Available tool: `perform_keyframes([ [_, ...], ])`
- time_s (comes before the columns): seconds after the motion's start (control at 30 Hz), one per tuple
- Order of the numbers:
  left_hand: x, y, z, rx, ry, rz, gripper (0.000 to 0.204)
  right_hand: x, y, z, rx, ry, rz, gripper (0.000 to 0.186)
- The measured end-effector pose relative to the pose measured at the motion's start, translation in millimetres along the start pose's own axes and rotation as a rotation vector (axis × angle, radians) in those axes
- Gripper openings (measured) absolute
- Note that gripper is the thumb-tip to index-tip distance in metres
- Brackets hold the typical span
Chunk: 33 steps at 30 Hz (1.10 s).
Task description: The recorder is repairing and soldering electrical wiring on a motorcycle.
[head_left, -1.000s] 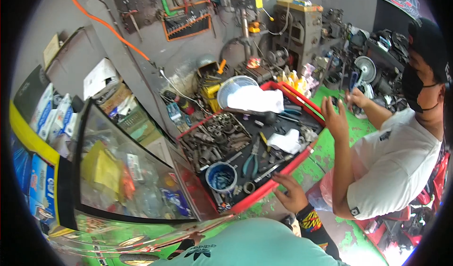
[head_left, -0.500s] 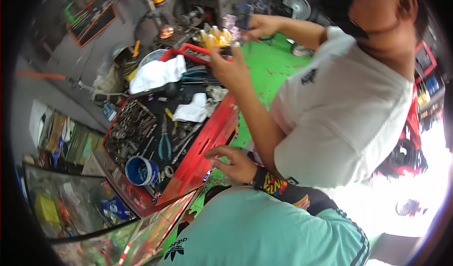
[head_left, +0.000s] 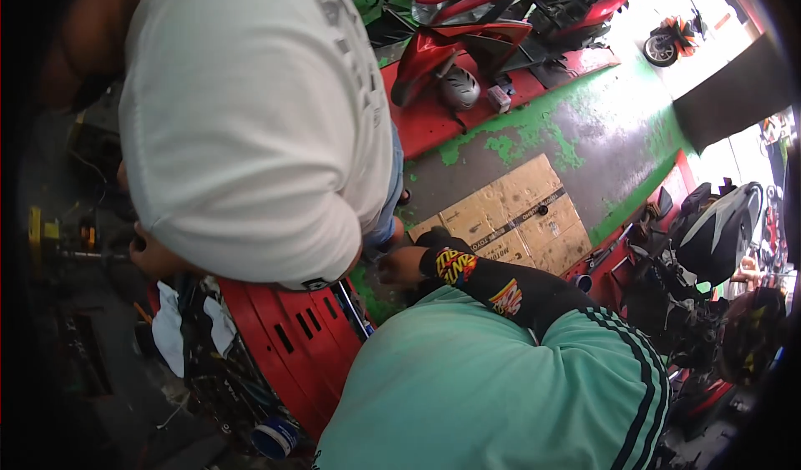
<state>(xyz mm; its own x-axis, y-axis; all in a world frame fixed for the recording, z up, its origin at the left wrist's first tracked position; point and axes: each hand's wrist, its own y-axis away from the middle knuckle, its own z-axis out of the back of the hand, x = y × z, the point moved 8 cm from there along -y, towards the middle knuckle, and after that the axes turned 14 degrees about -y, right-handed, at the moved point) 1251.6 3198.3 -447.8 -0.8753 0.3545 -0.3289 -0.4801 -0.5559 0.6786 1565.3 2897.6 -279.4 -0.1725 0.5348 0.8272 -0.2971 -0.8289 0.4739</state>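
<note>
My right hand (head_left: 402, 268) hangs in front of me at the end of a black patterned sleeve, beside the red tool chest (head_left: 292, 336). It shows no clear object, and its fingers are too dark to read. My left hand is out of the picture. Close on the left stands a co-worker in a white shirt (head_left: 242, 128); this person's hand (head_left: 150, 255) is near the chest's far end. White cloths (head_left: 169, 332), dark tools and a blue tub (head_left: 275, 438) are in the chest's open top. A flattened cardboard sheet (head_left: 492, 207) lies on the floor beyond my hand.
A small dark round part (head_left: 542, 210) rests on the cardboard. Farther off, a red motorcycle (head_left: 471, 32) stands by a red platform (head_left: 434, 128) bearing a silver rounded object (head_left: 460, 88) and a small box (head_left: 499, 98). Another motorcycle (head_left: 717, 228) stands at the right.
My view has swung right, from the tool chest toward the floor and motorcycles. The co-worker now fills the upper left. My right hand, spread over the chest's edge before, now hangs beside it.
</note>
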Motion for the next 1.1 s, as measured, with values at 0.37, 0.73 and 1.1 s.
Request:
perform_keyframes([
  [0.37,-264.1,-50.9,-95.8,0.122,-0.130,-0.181,0.064,-178.8,78.6,226.7,-0.368,-0.130,-0.184,0.057],
  [0.73,-629.1,-25.3,-203.7,0.287,-0.128,-0.612,0.061,-303.9,154.7,455.5,-0.500,-0.131,-0.270,0.047],
  [1.1,-683.5,-189.1,-83.0,0.033,0.136,-0.556,0.056,-346.6,163.7,484.8,-0.702,-0.187,-0.339,0.037],
])
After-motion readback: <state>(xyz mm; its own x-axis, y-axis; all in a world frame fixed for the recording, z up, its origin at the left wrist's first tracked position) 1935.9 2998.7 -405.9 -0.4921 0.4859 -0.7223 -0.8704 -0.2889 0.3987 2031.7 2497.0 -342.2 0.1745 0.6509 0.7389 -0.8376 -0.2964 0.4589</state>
